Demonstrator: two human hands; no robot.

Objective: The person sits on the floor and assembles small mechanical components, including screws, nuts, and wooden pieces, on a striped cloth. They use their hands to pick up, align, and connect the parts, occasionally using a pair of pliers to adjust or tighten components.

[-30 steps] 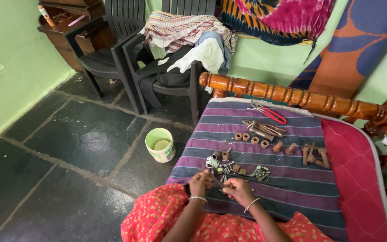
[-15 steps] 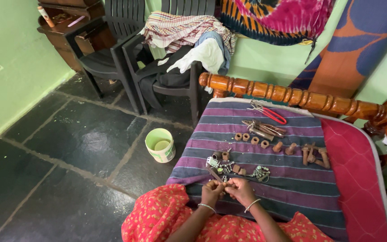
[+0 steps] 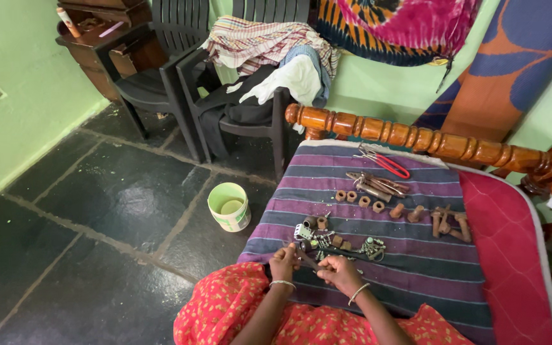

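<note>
Both hands meet at six o'clock over a striped cloth [image 3: 391, 281]. The left hand [image 3: 283, 262] and right hand [image 3: 338, 271] each pinch one thin dark tool [image 3: 306, 259]. Small metal parts [image 3: 327, 239] lie just beyond, toward twelve.

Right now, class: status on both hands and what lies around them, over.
Left hand and right hand together on a thin dark tool. Small metal parts just ahead on striped cloth. Nothing between.
</note>
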